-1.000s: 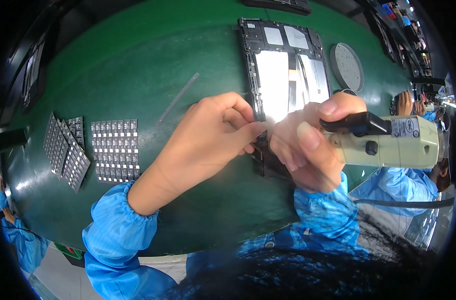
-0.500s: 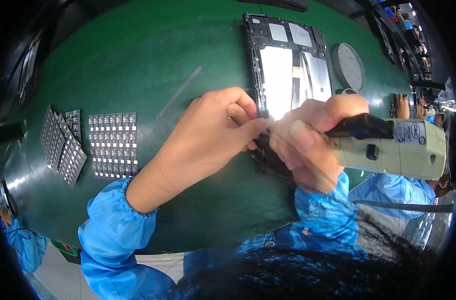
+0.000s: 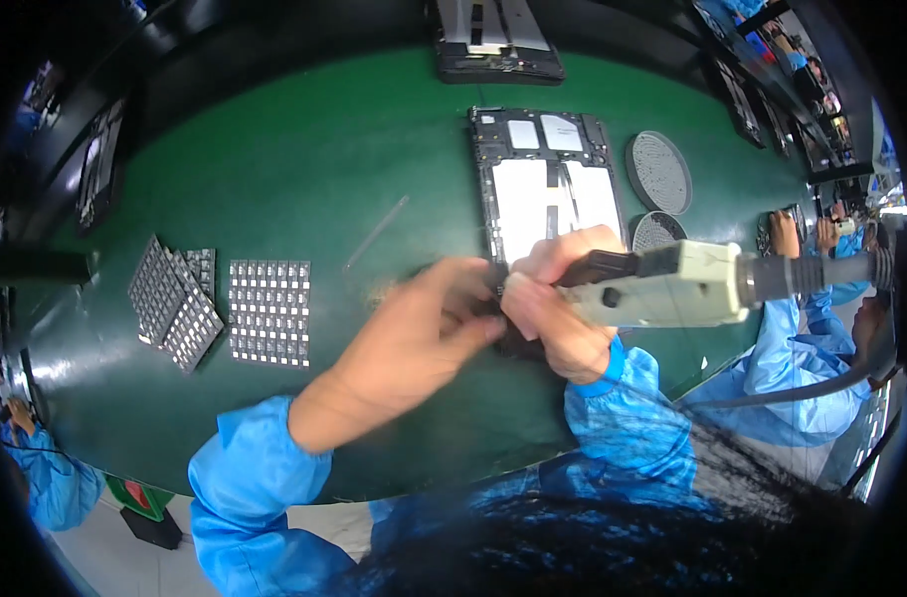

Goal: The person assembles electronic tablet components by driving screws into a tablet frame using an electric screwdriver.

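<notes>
Clock centered on my view. Opened tablet-like device lies at 1 o'clock on the green table, pale panels facing up, near end partly hidden by my hands.

My right hand, 3 o'clock, is closed round a pale power tool with a black lever; its body points out toward 3, dark ribbed cable at the rear. Working tip is behind my fingers, can't see it.

My left hand, just off center toward 7, is half-curled and blurred, thumb and index somewhat apart by the device's near left corner. Can't tell if anything's pinched.

Around: large round dish at 2, smaller round dish just beside it, between 2 and 3, both with small bits inside. Thin strip at 10. Sheet of small dark-and-white parts at 9, overlapping pile of similar sheets farther out, same direction. Second device at 12, table's far edge. Co-workers' blue sleeves: one between 3 and 4, another at 8.
</notes>
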Demonstrator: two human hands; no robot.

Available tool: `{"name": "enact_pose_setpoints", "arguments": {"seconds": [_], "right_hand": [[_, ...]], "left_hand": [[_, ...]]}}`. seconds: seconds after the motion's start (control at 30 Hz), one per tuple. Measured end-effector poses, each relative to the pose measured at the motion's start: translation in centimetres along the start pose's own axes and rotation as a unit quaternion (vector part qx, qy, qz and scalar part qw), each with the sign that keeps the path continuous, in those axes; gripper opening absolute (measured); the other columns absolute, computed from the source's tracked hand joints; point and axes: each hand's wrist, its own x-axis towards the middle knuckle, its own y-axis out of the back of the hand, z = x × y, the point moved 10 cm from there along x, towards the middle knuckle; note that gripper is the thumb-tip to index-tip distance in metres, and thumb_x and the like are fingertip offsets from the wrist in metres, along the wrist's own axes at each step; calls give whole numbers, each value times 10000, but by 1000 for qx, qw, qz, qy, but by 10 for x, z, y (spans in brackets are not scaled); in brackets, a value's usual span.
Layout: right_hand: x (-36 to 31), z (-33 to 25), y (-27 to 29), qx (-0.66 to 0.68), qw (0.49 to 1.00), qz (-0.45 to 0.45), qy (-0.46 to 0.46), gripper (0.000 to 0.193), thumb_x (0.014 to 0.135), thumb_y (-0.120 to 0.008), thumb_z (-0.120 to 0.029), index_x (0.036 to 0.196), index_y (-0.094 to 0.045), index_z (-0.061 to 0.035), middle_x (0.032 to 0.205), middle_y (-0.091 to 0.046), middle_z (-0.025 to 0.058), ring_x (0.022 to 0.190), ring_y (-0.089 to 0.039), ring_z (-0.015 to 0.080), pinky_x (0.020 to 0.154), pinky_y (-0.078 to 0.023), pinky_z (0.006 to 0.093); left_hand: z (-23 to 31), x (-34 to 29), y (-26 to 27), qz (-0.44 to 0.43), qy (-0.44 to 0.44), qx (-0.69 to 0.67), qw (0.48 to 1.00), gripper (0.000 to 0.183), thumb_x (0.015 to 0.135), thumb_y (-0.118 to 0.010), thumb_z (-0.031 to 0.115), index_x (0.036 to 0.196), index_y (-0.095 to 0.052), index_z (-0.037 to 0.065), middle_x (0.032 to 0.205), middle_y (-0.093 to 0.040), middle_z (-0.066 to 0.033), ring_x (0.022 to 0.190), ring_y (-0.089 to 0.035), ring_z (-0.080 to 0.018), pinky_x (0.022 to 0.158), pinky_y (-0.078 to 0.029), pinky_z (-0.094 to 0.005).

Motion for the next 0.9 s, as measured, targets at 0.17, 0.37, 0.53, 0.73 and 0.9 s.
{"name": "enact_pose_setpoints", "arguments": {"seconds": [0.17,0.37,0.53,0.73,0.9], "right_hand": [[1,9,5,67,997,41,-20,327,806,-661,93,997,-462,-82,690,-519,37,533,-495,100,449,-390,244],[-7,-33,104,217,954,191,78,354,888,-569,17,1197,-444,-102,634,-380,-7,439,-360,89,371,-314,242],[-2,-61,177,280,915,249,150,297,911,-497,-55,1206,-463,-51,608,-345,-12,411,-317,80,369,-296,253],[-20,-59,230,187,915,321,157,277,907,-484,-31,1184,-470,-23,611,-342,-8,425,-317,74,394,-294,242],[-30,-54,239,163,927,303,149,273,919,-504,-49,1190,-486,-23,622,-333,-25,439,-284,57,402,-265,233]], "left_hand": [[33,-31,-45,64,-181,297,935,890,705,-831,304,1404,-384,-17,1421,-380,-227,1226,-433,-388,1012,-379,-468],[33,-34,-39,156,-179,398,886,760,771,-783,146,1413,-393,26,1450,-369,-216,1219,-442,-413,1058,-354,-509],[-2,-24,-29,154,14,-304,940,637,896,-669,21,1438,-338,-13,1438,-450,-163,1171,-573,-167,886,-540,-282],[47,-52,19,202,0,-314,928,575,926,-632,55,1427,-363,-33,1250,-610,-151,1040,-659,-212,805,-599,-322],[70,-16,170,279,-82,-139,947,455,979,-552,120,1379,-439,-65,1199,-636,-140,991,-672,-183,786,-596,-290]]}}
